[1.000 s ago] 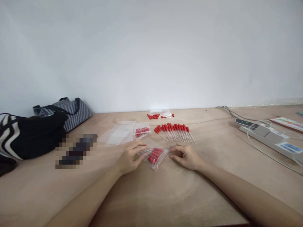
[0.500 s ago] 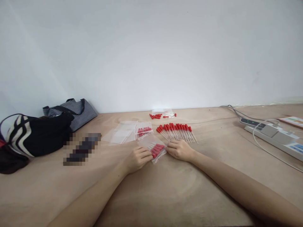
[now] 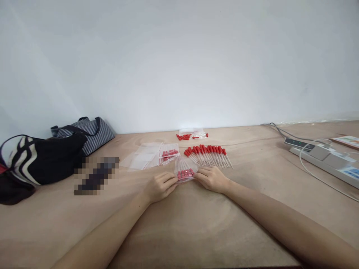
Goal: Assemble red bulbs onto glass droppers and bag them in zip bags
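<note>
A clear plastic zip bag [image 3: 185, 164] with several red-bulbed droppers inside lies between my hands, its red bulbs toward me. My left hand [image 3: 162, 186] pinches the bag's near left corner, fingers closed. At the near right corner, my right hand [image 3: 211, 179] grips the bag the same way. Just beyond the right hand, a fanned row of loose droppers [image 3: 209, 154] with red rubber bulbs and pale stems rests on the table. Behind the left hand lies another filled zip bag [image 3: 169, 154], beside flat, overlapping clear bags [image 3: 143, 155].
Near the wall are loose red bulbs [image 3: 183, 137] and a clear bag [image 3: 193, 132]. To the left sit a black bag [image 3: 58, 157], a striped bag [image 3: 98, 134] and a blurred dark object [image 3: 97, 177]. A power strip [image 3: 325, 164] with cables stands at right.
The held bag has turned from a slant to nearly straight, bulbs toward me. My right hand now grips its near right corner, and the left hand has shifted slightly left.
</note>
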Action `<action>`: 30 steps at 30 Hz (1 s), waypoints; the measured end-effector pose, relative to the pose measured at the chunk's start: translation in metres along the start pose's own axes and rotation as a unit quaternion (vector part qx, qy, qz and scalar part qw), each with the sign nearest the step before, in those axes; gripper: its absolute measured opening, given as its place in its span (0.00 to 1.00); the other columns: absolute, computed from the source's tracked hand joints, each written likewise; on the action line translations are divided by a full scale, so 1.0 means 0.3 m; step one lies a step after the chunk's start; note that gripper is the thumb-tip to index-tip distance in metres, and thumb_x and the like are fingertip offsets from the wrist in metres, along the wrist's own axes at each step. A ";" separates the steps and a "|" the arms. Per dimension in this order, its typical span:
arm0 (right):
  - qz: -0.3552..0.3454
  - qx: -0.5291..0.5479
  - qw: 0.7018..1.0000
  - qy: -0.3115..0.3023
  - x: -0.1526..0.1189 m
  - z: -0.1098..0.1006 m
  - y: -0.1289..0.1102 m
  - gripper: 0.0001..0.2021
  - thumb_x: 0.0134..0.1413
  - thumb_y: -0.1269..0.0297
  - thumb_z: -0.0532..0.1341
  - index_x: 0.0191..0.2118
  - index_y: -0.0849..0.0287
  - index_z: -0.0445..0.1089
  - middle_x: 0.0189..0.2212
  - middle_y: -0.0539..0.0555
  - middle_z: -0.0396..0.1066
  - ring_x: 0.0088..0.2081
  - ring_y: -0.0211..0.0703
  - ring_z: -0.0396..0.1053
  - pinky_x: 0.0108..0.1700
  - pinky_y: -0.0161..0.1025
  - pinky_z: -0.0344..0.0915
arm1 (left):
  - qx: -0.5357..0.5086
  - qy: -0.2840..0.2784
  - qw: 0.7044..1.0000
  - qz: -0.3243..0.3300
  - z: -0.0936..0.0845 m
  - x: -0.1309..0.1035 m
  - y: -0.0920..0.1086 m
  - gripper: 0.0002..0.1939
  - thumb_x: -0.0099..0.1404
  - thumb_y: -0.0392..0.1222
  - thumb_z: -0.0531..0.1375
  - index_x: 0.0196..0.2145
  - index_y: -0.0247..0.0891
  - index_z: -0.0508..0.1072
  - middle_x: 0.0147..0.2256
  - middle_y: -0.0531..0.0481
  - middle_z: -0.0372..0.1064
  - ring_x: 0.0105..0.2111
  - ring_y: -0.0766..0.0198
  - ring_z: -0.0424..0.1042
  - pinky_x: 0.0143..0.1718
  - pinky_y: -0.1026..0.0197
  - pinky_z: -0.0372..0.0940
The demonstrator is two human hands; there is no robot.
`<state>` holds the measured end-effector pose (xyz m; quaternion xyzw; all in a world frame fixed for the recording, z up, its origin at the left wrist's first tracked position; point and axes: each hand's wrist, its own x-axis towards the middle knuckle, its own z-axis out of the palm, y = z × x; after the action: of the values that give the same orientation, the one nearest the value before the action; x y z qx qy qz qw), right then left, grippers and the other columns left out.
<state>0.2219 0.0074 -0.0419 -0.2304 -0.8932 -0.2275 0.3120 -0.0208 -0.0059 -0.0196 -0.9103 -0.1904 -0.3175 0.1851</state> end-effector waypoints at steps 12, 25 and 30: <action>-0.064 -0.030 0.998 0.000 -0.007 -0.005 0.025 0.13 0.56 0.72 0.50 0.23 0.61 0.64 0.20 0.50 0.63 0.25 0.35 0.55 0.26 0.36 0.46 | 0.050 -0.026 0.997 0.055 0.012 0.031 -0.014 0.09 0.61 0.34 0.52 0.26 0.35 0.70 0.23 0.51 0.69 0.23 0.67 0.66 0.25 0.64 0.62; -0.045 -0.029 0.998 0.027 0.018 -0.007 -0.001 0.11 0.55 0.71 0.52 0.23 0.60 0.64 0.19 0.48 0.63 0.25 0.35 0.55 0.26 0.36 0.46 | 0.029 0.004 0.999 0.034 0.042 0.053 -0.002 0.07 0.60 0.33 0.53 0.27 0.35 0.69 0.25 0.50 0.70 0.25 0.66 0.67 0.29 0.62 0.63; -0.042 -0.012 0.998 0.050 0.032 -0.005 -0.012 0.11 0.55 0.71 0.51 0.24 0.60 0.65 0.19 0.48 0.63 0.24 0.35 0.55 0.25 0.35 0.46 | 0.013 0.046 0.999 0.018 0.079 0.084 0.032 0.05 0.60 0.32 0.54 0.32 0.36 0.70 0.32 0.49 0.72 0.32 0.64 0.69 0.34 0.60 0.64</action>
<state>0.2138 0.0063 -0.0354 -0.1844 -0.8825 -0.2625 0.3439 0.0138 0.0026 -0.0226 -0.8955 -0.1694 -0.3535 0.2107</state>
